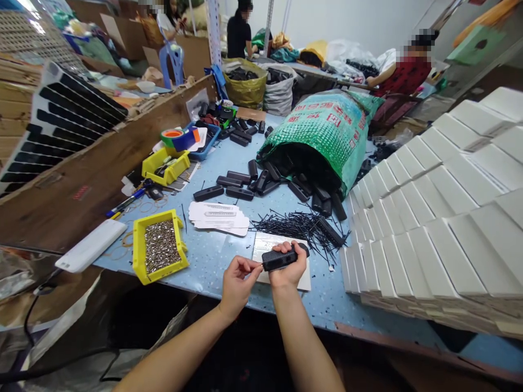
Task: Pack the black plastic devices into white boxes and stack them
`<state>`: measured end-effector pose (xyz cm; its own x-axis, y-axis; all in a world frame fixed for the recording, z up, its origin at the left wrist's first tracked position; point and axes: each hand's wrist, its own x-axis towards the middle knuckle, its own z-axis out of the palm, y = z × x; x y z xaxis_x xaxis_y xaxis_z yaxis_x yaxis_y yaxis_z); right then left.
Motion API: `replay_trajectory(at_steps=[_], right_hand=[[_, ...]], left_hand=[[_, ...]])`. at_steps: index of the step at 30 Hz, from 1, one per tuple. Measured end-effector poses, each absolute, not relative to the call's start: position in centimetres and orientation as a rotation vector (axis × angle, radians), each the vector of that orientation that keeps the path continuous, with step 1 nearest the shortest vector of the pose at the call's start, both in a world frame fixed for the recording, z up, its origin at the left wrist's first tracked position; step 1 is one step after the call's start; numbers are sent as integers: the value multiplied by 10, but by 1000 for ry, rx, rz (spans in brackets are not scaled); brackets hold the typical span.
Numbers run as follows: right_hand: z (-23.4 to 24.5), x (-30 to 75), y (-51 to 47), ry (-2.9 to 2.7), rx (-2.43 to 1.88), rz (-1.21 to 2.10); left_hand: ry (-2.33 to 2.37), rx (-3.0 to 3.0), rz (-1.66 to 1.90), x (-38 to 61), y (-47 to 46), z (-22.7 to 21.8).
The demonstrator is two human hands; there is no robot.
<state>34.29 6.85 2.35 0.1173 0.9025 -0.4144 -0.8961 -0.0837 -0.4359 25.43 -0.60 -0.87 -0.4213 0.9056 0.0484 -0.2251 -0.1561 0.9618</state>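
Note:
My right hand (291,271) is wrapped round a black, ribbed, oblong casing (278,259), held level above a white flat block (261,244). At the casing's left end, my left hand (237,283) is closed in a pinch, its fingertips touching that end. Whatever sits between those fingertips is too small to make out. Just beyond the hands lies a heap of thin black sticks (294,224). A stack of printed white cards (218,218) is to the left of it. Further left stands a yellow bin (138,239) full of small shiny metal pieces (161,245).
A green sack (322,128) spills black casings (239,193) across the blue table. Stacked white boxes (425,234) wall off the right side. At left are a white oblong device (92,245), a second yellow bin (180,170) and a wooden board (102,158). Other people sit behind.

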Motion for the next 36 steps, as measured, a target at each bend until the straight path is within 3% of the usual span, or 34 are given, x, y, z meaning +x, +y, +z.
replay_trajectory(at_steps=[4, 8, 11, 14, 18, 20, 22, 26, 30, 36], right_hand=[[21, 340, 60, -62, -740, 1437], [31, 340, 57, -270, -759, 1318], [32, 359, 64, -469, -755, 1224], [12, 385, 72, -824, -815, 970], [-22, 403, 83, -1195, -979, 1079], [-25, 407, 90, -993, -932, 1196], [-18, 412, 98, -674, -895, 1265], [-6, 424, 105, -432, -973, 1323], [-25, 426, 102, -479, -1116, 1246], [-27, 428, 88, -1327, -1419, 525]], left_hand=[[1329, 1069, 1704, 253, -7, -17], [1346, 897, 1632, 258, -10, -23], [1311, 849, 1451, 248, -9, -21], [1536, 1180, 1221, 207, 13, -11], [2058, 1769, 711, 129, 79, 7], [2086, 1903, 218, 99, 111, 12], [2024, 1920, 1, 81, 130, 11], [2013, 1956, -87, 73, 137, 2], [1982, 2008, -94, 76, 135, 1], [1854, 1963, -15, 81, 121, 47]])
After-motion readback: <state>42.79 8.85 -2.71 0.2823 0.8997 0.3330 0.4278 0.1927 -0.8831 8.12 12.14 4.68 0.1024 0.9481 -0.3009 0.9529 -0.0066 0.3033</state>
